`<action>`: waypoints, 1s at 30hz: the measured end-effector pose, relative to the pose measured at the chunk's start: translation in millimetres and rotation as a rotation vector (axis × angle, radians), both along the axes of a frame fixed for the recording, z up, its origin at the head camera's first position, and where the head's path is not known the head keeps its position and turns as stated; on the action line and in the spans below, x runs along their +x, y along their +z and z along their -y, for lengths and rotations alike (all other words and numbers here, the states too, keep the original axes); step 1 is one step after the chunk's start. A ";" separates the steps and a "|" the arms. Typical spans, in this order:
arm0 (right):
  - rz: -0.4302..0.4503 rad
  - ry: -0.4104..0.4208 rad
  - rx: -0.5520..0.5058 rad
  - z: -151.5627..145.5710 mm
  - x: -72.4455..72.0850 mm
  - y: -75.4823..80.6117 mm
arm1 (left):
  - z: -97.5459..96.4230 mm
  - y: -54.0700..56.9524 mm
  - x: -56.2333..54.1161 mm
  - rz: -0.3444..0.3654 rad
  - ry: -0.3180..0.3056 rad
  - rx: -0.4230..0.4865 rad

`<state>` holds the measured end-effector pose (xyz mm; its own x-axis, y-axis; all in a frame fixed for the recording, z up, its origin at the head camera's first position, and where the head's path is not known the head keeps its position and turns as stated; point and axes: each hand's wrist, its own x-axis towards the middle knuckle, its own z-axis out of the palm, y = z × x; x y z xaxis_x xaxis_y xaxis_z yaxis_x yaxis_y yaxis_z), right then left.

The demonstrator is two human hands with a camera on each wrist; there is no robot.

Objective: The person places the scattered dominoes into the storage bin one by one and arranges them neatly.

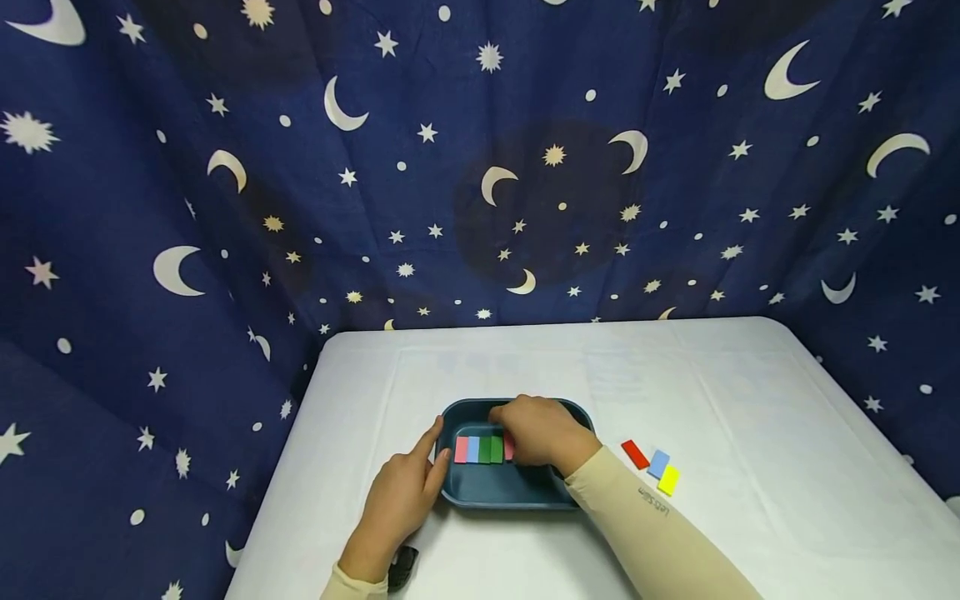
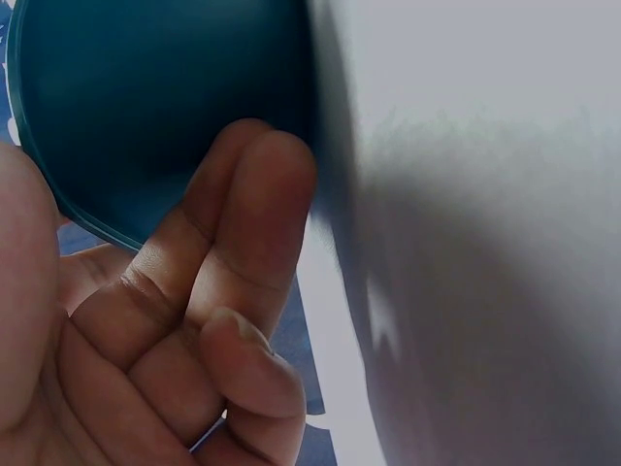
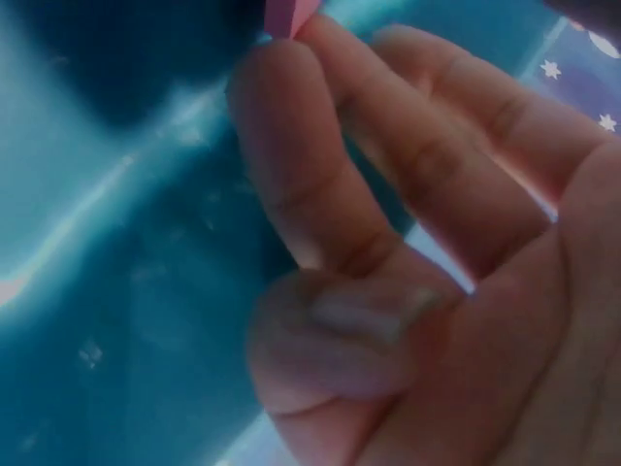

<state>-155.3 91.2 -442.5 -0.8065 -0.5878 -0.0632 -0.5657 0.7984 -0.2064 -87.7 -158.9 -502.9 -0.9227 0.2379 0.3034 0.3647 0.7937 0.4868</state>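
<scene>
A dark teal tray (image 1: 510, 505) sits on the table, its left end held by my left hand (image 1: 401, 492). My thumb lies at the rim, and the other fingers (image 2: 267, 204) press the outer wall in the left wrist view. Inside stands a row of small flat blocks: a pink block (image 1: 461, 450), a blue block (image 1: 473, 450) and two green blocks (image 1: 491, 450). My right hand (image 1: 540, 429) reaches into the tray, fingers bent down, and holds another pink block (image 3: 289, 14) at its fingertips, just right of the row. The hand partly hides that block and the tray's right side.
Right of the tray lie a red block (image 1: 635, 454), a light blue block (image 1: 659, 464) and a yellow block (image 1: 668, 480). The white tabletop (image 1: 787, 500) extends around them. A navy curtain (image 1: 450, 208) with moons and stars hangs behind and at the sides.
</scene>
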 end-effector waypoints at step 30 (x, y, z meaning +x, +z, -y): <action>0.064 -0.084 -0.061 -19.3 15.7 23.3 | -0.7 0.0 -2.0 0.013 0.009 -0.010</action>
